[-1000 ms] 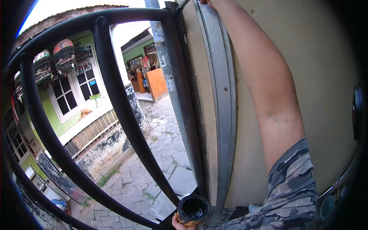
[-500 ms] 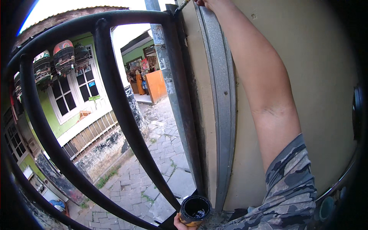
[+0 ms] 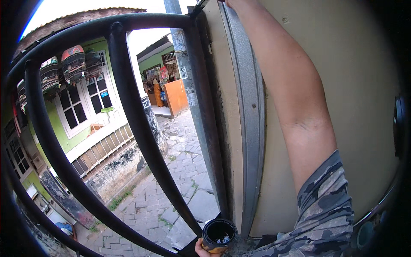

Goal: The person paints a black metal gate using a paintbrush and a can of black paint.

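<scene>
At the bottom middle my left hand (image 3: 202,251) is closed around a small open can (image 3: 219,234), its inside and rim coated with black paint and its outer side partly yellow-brown. My right arm stretches up along the wall to the top edge, where only a bit of my right hand (image 3: 230,2) shows. It is closed on a paintbrush (image 3: 201,6), most of which lies out of the picture. The dark brush end is at the top corner of a black metal railing (image 3: 150,19), beside its end post (image 3: 204,94).
A grey metal strip (image 3: 247,94) runs down the beige wall (image 3: 346,77) beside the post. Beyond the bars are a paved lane (image 3: 150,214), a green house (image 3: 55,128) with hanging birdcages (image 3: 73,66), an orange counter (image 3: 176,97) and a person in orange clothing (image 3: 158,93).
My right hand and the brush have shifted slightly up, so less of them shows at the top edge. The view has moved a little; the can stays in my left hand.
</scene>
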The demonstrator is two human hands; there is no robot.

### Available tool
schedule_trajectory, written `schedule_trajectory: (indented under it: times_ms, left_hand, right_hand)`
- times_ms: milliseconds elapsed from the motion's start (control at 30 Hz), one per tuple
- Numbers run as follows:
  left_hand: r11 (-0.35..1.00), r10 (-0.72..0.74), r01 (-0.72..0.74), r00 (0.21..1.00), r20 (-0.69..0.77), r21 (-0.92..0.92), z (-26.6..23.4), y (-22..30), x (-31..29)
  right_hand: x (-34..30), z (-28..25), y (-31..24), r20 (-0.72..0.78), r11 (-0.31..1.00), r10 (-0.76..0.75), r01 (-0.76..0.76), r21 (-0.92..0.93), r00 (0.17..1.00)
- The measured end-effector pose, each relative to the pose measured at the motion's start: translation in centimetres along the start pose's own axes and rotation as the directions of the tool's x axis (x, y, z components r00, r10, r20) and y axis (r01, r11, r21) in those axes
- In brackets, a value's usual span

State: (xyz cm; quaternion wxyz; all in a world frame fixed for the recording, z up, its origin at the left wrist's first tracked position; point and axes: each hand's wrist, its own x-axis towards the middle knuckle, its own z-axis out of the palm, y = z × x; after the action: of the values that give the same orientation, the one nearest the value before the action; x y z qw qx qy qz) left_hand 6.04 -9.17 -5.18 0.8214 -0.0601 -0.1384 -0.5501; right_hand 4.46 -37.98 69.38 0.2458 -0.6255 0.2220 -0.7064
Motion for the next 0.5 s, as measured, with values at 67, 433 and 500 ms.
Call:
schedule_trajectory:
  times_ms: [67, 433, 500]
  left_hand:
    - [0.999, 0.004, -0.002, 0.999, 0.050, -0.036, -0.6, -0.2, 0.1]
    - [0.999, 0.002, 0.006, 0.986, -0.164, 0.045, -1.2, -0.5, -0.9]
    - [0.999, -0.049, 0.049, 0.999, -0.016, -0.018, -0.6, -0.7, -0.8]
  right_hand:
    - [-0.5, -0.2, -1.0, -0.024, 0.998, -0.023, 0.025, 0.052, 0.999]
    - [0.4, 0.9, -0.8, -0.150, 0.973, -0.212, 0.196, -0.119, 0.966]
    - [0.3, 0.9, -2.1, -0.177, 0.975, -0.176, 0.147, -0.168, 0.968]
